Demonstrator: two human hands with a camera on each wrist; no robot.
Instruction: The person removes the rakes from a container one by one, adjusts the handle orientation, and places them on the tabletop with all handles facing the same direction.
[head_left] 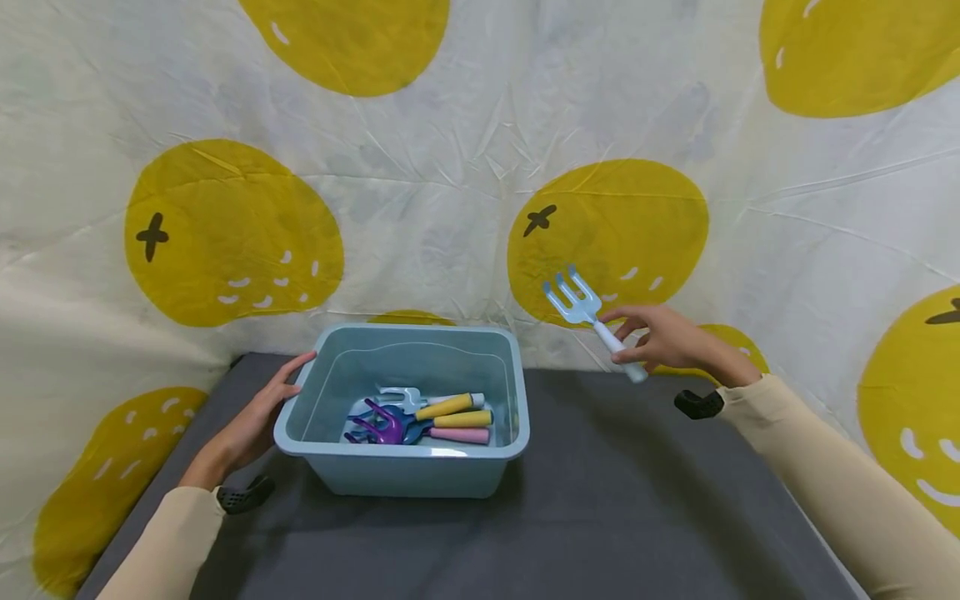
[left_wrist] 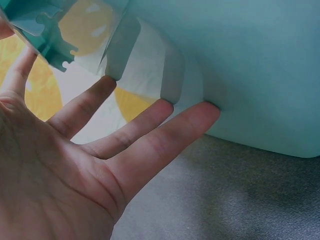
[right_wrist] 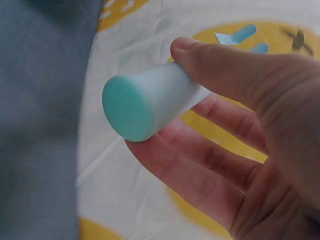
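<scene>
Hands (head_left: 660,337) on fork (head_left: 604,333) and tub (head_left: 405,473)

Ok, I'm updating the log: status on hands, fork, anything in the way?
Right hand grips light-blue garden fork, held up, right of blue tub. Left hand touches tub's left side. No obstruction visible between them.

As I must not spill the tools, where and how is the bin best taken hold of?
Probably by the rim at both short ends, one hand from the left, one from the right: it flares out past the tapering walls. The left hand touches its end; the right hand holds a fork.
</scene>
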